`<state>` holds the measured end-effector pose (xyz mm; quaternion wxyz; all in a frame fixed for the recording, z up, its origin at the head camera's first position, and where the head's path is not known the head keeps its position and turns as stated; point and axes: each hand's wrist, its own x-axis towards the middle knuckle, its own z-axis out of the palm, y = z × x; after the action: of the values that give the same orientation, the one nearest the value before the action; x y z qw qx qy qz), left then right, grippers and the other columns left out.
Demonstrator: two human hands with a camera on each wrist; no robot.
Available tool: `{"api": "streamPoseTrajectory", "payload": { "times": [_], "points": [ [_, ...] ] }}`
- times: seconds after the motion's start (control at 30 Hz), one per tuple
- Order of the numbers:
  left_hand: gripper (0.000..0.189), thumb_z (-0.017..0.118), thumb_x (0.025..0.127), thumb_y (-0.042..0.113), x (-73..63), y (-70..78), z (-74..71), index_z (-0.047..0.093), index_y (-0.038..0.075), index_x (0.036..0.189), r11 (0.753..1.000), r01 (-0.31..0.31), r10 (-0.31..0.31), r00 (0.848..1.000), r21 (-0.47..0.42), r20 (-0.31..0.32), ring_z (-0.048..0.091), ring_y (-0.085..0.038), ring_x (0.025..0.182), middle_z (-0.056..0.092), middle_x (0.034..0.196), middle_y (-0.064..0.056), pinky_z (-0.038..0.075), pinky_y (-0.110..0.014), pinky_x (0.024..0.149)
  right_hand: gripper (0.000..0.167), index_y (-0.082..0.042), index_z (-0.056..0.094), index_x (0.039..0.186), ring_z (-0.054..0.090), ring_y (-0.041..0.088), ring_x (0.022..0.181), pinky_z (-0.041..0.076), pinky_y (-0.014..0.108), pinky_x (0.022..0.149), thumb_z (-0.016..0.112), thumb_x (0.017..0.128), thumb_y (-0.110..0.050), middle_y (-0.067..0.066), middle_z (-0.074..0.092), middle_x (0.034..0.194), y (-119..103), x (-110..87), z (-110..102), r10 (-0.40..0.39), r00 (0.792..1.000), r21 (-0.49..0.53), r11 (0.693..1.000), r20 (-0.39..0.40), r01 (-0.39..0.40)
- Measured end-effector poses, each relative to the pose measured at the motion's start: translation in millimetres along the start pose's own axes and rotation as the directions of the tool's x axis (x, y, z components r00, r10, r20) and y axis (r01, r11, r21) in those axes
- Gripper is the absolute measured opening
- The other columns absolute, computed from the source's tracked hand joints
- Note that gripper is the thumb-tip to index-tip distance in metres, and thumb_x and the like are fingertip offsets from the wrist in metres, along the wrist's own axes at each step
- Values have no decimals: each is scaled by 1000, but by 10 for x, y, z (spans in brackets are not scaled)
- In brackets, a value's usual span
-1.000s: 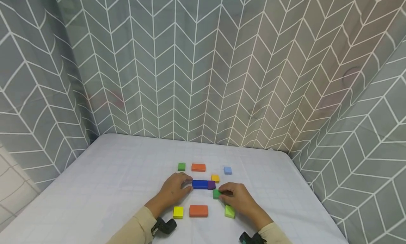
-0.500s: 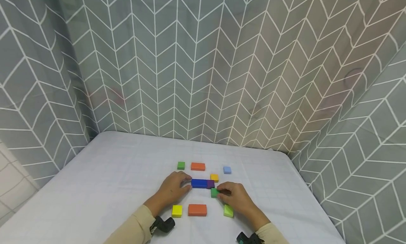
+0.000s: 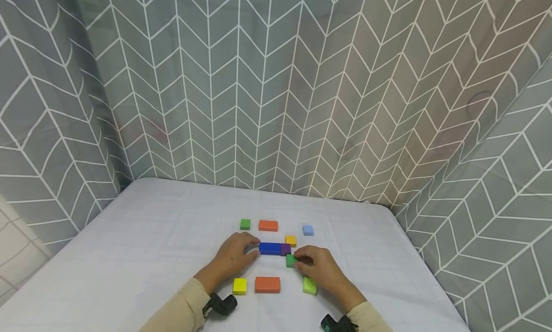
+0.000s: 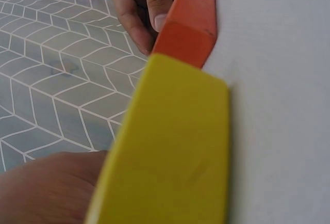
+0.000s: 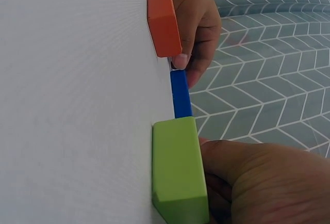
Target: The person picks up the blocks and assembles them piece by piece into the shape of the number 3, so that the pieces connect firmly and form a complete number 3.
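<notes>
A long blue block point(image 3: 270, 248) lies mid-table, with a small purple block point(image 3: 285, 249) against its right end. My left hand point(image 3: 233, 254) holds the blue block's left end between thumb and fingers. My right hand point(image 3: 321, 267) pinches a small green block point(image 3: 290, 260) at its right side, just in front of the purple one. Behind the purple block sits an orange-yellow block point(image 3: 291, 241). In the left wrist view a yellow block point(image 4: 170, 146) covers much of the left hand. A lime green block point(image 5: 178, 167) partly hides the right hand in the right wrist view.
Nearer the front are the yellow block point(image 3: 239, 286), an orange-red block point(image 3: 267, 284) and the lime block point(image 3: 309, 285). Farther back stand another green block point(image 3: 245, 224), a second orange-red block point(image 3: 268, 225) and a light blue block point(image 3: 308, 230). A white cloth point(image 3: 151, 255) covers the table.
The green block in my right hand has shifted slightly left relative to the purple block. My left hand keeps its place at the blue block's end. The head view has moved slightly.
</notes>
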<state>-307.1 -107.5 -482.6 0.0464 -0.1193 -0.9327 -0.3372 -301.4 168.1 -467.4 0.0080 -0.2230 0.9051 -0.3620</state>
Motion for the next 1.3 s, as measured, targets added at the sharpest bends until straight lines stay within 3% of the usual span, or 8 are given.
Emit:
{"api": "streamPoseTrajectory", "payload": {
  "times": [0.63, 0.93, 1.13, 1.3],
  "points": [
    [31, 73, 90, 31, -34, -25, -30, 70, 21, 119, 1000, -6, 6, 1000, 9, -4, 57, -18, 113, 67, 117, 5, 50, -45, 101, 19, -12, 73, 109, 67, 12, 97, 56, 24, 83, 74, 90, -14, -1, 71, 110, -19, 14, 36, -18, 1000, 17, 1000, -10, 18],
    [31, 73, 90, 31, -5, -30, -22, 70, 22, 120, 1000, -1, 1, 1000, 9, -12, 56, -18, 115, 67, 118, 5, 50, -44, 101, 26, -11, 70, 114, 66, 12, 95, 58, 30, 85, 72, 92, -24, -2, 71, 104, -67, -115, -39, 43, 998, -4, 999, -54, -44],
    [31, 73, 90, 31, 3, -8, 4, 70, 21, 120, 1000, 2, -2, 1000, 3, 3, 57, -18, 114, 67, 117, 6, 50, -44, 101, 30, -10, 69, 115, 67, 16, 101, 57, 31, 87, 71, 93, -31, -1, 70, 110, -61, -271, -115, 82, 996, -3, 997, 27, -82],
    [31, 74, 90, 30, -1, -2, 6, 70, 21, 120, 1000, -8, 8, 1000, 14, 0, 57, -18, 114, 67, 117, 5, 50, -44, 101, 38, -13, 68, 119, 65, 18, 108, 55, 40, 93, 73, 90, -38, -4, 69, 115, -69, -401, -150, 88, 994, -52, 995, 73, -84]
  ]
}}
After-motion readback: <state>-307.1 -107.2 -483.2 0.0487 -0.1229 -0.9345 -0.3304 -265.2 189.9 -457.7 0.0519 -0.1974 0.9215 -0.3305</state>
